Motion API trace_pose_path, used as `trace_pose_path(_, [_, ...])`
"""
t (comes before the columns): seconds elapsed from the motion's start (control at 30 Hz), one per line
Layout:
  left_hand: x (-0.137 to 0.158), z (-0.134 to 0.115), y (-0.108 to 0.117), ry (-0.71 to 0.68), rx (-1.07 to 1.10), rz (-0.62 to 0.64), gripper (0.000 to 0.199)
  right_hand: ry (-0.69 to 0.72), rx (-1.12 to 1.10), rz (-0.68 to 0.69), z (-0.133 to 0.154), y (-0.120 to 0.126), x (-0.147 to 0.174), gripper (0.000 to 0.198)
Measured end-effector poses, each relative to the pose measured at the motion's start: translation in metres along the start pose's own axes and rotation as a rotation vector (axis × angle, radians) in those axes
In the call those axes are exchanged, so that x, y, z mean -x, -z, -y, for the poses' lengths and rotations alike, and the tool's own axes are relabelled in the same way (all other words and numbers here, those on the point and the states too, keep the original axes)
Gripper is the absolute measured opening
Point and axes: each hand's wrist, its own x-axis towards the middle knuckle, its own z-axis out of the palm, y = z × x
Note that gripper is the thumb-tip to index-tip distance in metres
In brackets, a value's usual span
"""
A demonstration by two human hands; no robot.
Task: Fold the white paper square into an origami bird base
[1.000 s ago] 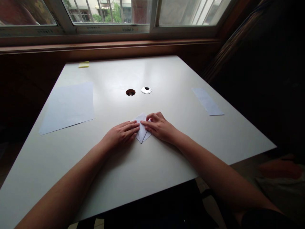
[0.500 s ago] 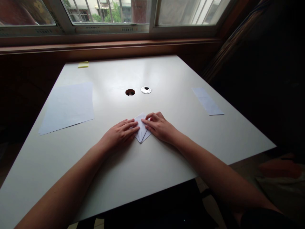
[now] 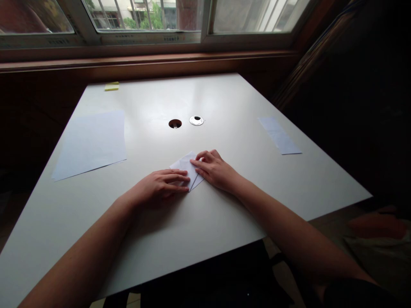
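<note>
The left hand (image 3: 162, 182), on the near-left side of the round hole (image 3: 175, 124), lies flat with its fingers slightly apart across the folded paper (image 3: 185, 162); it would do best to press each crease outward from the point, edges aligned. The paper sits on the near side of the hole, and the right hand (image 3: 215, 171), near-right of it, should steady the layers; its bent fingertips touch them, though whether they pinch cannot be told. Counted around the hole: large paper (image 3: 91, 143) to its left, at least one sheet; one yellow pad (image 3: 111, 86), far-left; one folded paper, nearer; one ring cover (image 3: 196, 120), just right; one paper strip (image 3: 279, 136), well right.
</note>
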Motion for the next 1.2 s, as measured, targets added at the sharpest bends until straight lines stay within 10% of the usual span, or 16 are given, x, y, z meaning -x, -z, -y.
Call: trace_pose_path(1.2, [-0.005, -0.014, 0.003, -0.075, -0.051, 0.070, 0.045, 0.009, 0.031, -0.003, -0.002, -0.002, 0.000, 0.037])
